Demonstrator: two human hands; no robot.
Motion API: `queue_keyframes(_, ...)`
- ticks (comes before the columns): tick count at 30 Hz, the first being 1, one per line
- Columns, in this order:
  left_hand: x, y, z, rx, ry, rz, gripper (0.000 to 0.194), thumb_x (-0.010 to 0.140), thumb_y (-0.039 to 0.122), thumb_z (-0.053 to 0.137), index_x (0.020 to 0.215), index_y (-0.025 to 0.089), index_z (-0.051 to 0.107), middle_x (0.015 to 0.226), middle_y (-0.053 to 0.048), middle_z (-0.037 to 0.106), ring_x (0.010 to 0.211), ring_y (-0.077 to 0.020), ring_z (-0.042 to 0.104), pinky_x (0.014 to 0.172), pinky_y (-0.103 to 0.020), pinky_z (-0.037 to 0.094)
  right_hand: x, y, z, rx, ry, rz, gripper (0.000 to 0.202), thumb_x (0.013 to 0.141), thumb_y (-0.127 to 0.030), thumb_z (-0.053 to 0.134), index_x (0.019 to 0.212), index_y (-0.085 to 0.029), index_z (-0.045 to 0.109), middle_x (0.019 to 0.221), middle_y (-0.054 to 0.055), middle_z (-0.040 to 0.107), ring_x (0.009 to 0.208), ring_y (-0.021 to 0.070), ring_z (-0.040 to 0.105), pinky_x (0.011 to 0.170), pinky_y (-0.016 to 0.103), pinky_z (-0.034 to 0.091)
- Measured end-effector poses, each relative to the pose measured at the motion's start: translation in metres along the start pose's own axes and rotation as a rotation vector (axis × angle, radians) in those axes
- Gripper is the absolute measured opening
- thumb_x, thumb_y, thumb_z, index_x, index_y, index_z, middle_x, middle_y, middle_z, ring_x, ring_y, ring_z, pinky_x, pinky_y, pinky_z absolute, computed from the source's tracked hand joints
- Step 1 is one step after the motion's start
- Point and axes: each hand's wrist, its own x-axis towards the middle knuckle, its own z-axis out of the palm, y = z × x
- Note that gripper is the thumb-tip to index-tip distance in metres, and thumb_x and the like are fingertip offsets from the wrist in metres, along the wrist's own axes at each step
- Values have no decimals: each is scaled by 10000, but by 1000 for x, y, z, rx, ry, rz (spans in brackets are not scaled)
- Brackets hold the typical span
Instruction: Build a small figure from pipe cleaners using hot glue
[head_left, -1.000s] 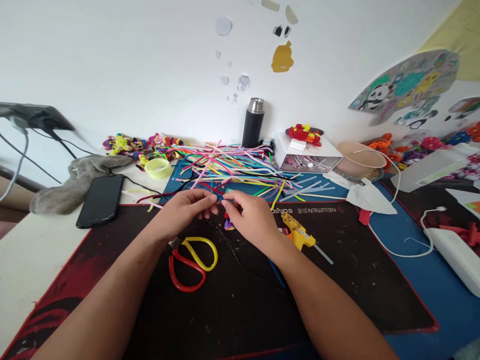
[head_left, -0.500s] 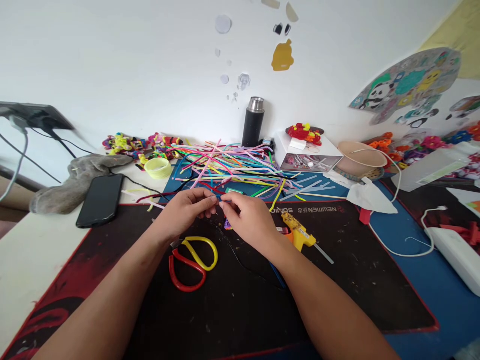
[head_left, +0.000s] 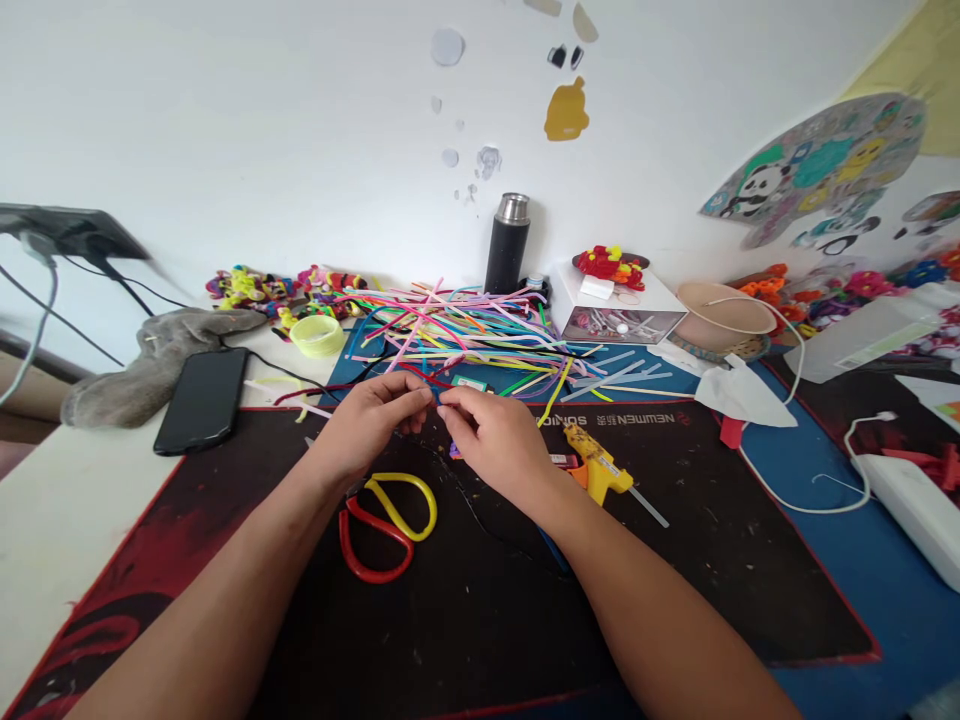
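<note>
My left hand [head_left: 381, 412] and my right hand [head_left: 491, 430] meet fingertip to fingertip above the black mat [head_left: 420, 640]. Both pinch a small dark blue piece [head_left: 435, 392], mostly hidden by the fingers; it looks like a pipe cleaner. Scissors with one red and one yellow handle [head_left: 431, 510] lie below my left hand, their blades partly covered by it. A yellow glue gun [head_left: 600, 470] with a clear glue stick rests to the right of my right hand. Behind the hands spreads a pile of colourful pipe cleaners [head_left: 450, 325].
A phone [head_left: 201, 402] and grey plush [head_left: 142, 365] lie at left, near a yellow-green tape roll [head_left: 316, 337]. A black flask [head_left: 506, 250], white box [head_left: 615, 310] and beige bowl [head_left: 724, 318] stand behind. A white cable and power strip [head_left: 911, 515] are at right.
My right hand has shifted very slightly, its fingertips still against those of my left hand. Everything else looks the same.
</note>
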Motion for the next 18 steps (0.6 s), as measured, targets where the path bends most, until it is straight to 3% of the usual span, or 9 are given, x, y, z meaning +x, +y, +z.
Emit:
queue_keyframes(11,-4,8,4,181,43,45,354,855,508,747,721,192,659,632,20,604,617,-142,506,616,-271,392,-1,-2,1,-88,-34,-4,176,1053,-267,604,1138,-223,752,959,49,819,837,210,749,690,293,423)
queue_keyframes(18,0,4,-7,115,6,36,439,852,622,756,794,189,716,710,-13,672,647,-159,557,617,-275,431,2,-2,-5,-12,-9,34,207,1031,-250,634,1188,-223,767,953,40,827,837,209,757,755,304,482)
